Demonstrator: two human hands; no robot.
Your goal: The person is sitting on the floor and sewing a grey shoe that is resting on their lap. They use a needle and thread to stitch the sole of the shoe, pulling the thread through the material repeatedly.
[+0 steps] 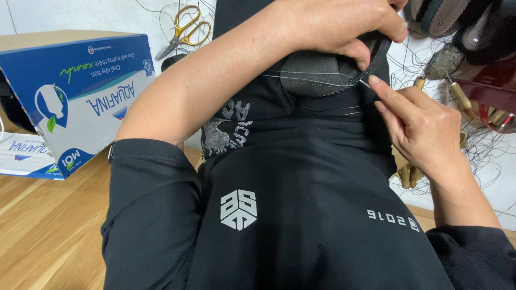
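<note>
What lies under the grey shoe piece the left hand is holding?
Under the grey shoe piece held by the left hand is black clothing on the person's lap. Thin threads cross its top. Whatever is beneath the clothing is covered.

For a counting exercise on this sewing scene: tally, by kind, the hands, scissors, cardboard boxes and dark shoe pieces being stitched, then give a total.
Hands: 2, left hand and right hand
Scissors: 1
Cardboard box: 1
Shoe piece being stitched: 1
Total: 5
</note>
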